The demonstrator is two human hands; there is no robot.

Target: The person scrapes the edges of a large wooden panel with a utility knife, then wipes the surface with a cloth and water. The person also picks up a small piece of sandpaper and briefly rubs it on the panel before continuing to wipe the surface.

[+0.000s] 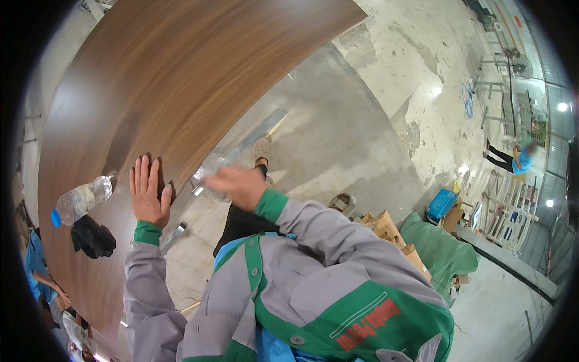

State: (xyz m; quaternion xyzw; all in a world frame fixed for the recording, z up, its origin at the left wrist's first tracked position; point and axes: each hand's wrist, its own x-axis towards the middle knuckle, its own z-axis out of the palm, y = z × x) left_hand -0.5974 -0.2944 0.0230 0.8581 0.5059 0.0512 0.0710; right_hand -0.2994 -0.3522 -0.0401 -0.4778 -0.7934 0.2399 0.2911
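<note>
My left hand lies flat with its fingers stretched out on a large brown wood-grain panel, close to the panel's near edge. Just beyond that edge, my right hand is in the air, smeared by motion. A pale see-through patch shows by its fingertips, too blurred to name. Left of my left hand, a clear plastic bottle with a blue cap lies on its side on the panel. A crumpled black cloth item sits beside the bottle.
Metal bars lie on the concrete floor beside the panel. To the right are cardboard pieces, a green cloth-covered heap and a blue box. One person in blue stands far right; another person's arm shows at far left.
</note>
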